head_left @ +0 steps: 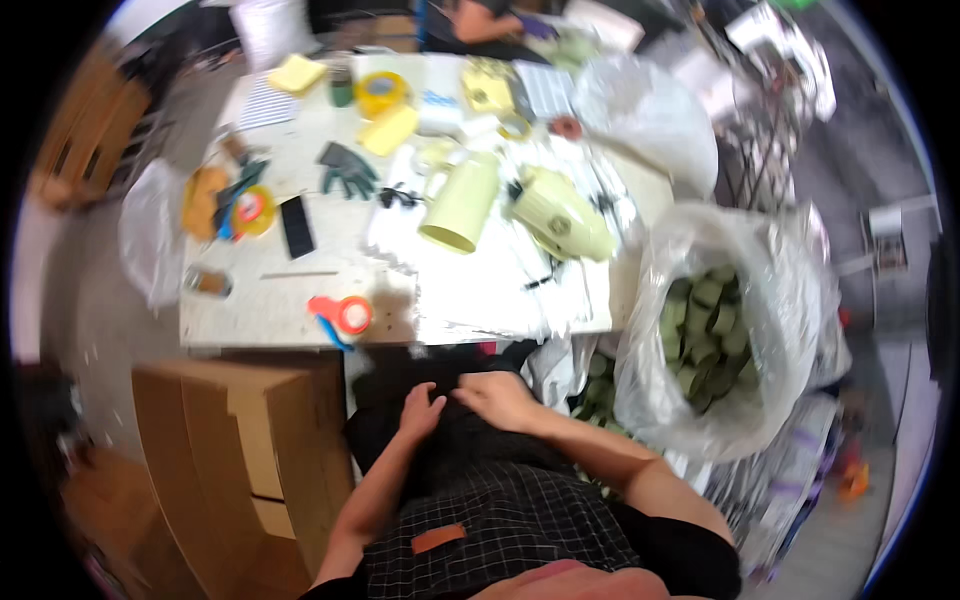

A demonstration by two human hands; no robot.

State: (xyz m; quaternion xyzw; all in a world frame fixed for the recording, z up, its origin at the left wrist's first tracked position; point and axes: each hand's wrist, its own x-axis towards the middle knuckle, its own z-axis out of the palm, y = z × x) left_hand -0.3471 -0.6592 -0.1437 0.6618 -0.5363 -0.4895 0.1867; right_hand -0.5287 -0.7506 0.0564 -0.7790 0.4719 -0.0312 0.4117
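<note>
Both my hands are over my lap, in front of the dark checked apron (500, 510) and just short of the table edge. Slightly spread fingers show on my left hand (422, 412), and nothing is visible in it. My right hand (497, 400) is beside it with its fingers curled in; its palm side is hidden, so I cannot make out what it holds, if anything. Beyond them on the table, a pale yellow-green pitcher-like vessel (460, 203) with a handle lies tilted. A second pale green vessel (562, 215) lies to its right, on white plastic sheets (470, 300).
An orange tape dispenser (345, 314), a phone (297, 227) and a dark glove (347, 170) lie on the white table (230, 325). An open cardboard box (200, 430) stands at left. A clear bag (640, 370) of green pieces (710, 330) stands at right. Another person (485, 20) is across the table.
</note>
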